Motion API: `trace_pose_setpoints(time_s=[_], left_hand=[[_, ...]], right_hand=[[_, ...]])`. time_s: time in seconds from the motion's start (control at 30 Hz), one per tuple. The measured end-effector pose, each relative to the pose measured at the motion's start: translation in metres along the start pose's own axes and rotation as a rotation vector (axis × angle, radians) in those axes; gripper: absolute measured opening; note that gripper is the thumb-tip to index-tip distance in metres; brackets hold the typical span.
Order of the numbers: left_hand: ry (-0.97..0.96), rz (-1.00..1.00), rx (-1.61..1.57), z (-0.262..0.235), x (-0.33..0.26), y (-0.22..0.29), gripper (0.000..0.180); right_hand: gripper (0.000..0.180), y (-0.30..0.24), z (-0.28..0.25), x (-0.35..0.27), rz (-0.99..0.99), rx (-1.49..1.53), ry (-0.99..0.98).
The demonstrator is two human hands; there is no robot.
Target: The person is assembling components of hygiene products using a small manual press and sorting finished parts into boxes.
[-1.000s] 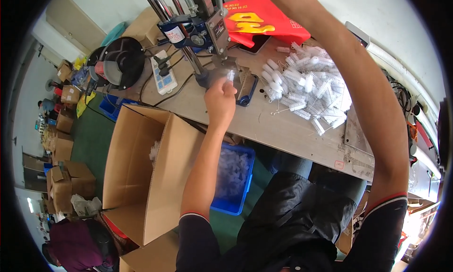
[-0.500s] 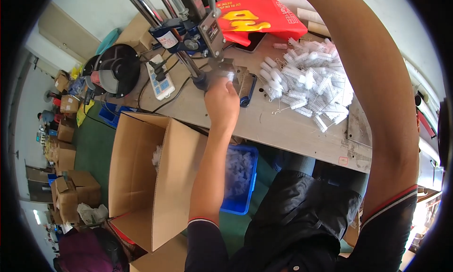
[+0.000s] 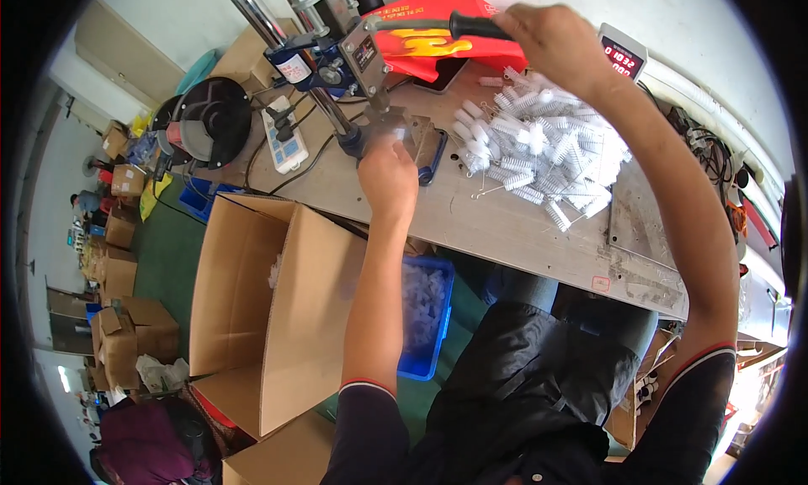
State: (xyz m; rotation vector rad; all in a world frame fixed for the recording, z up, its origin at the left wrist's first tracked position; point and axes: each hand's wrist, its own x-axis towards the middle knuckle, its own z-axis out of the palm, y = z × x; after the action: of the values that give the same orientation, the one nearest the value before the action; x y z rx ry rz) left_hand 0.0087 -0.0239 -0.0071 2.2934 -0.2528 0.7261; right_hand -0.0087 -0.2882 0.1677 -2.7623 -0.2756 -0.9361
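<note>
My right hand (image 3: 551,43) is closed around the black grip of the lever (image 3: 478,27) on a bench-top hand press (image 3: 364,57). The lever sticks out to the right, about level. Down at the press base, my left hand (image 3: 387,178) has its fingers closed by the metal block (image 3: 417,135) under the ram. A blurred whitish bit shows at its fingertips; what it is I cannot make out. To the right, a heap of small white brushes (image 3: 547,140) with wire stems lies on the workbench (image 3: 497,224).
Below the bench edge stand an open cardboard box (image 3: 316,308) and a blue bin (image 3: 438,350) of whitish pieces. A power strip (image 3: 284,140) with cables and a black round device (image 3: 202,127) lie left. Behind are a red bag (image 3: 438,9) and a digital display (image 3: 623,54).
My right hand has come down into view, and the lever has swung down with it. My left hand stays at the press base. The view has shifted slightly.
</note>
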Motion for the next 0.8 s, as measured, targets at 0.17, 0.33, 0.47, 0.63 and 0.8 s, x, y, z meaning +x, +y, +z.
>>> trace_pose_setpoints(time_s=[0.17,0.33,0.47,0.63,0.8], left_hand=[[-0.039,-0.021,0.013,-0.004,0.001,0.005,0.018],[-0.063,-0.027,-0.048,-0.008,0.003,0.002,0.019],[-0.084,-0.071,-0.066,-0.01,0.004,0.002,0.017],[-0.096,-0.025,-0.087,-0.01,0.005,0.009,0.017],[-0.102,-0.088,-0.154,-0.014,0.003,0.003,0.019]], right_hand=[[0.032,0.002,0.02,-0.021,0.047,-0.078,-0.12],[0.035,-0.013,0.067,-0.054,0.099,-0.035,-0.209],[0.035,-0.013,0.076,-0.059,0.096,0.025,-0.162],[0.035,-0.005,0.088,-0.062,0.125,0.171,-0.171],[0.033,-0.007,0.094,-0.065,-0.046,0.085,-0.103]])
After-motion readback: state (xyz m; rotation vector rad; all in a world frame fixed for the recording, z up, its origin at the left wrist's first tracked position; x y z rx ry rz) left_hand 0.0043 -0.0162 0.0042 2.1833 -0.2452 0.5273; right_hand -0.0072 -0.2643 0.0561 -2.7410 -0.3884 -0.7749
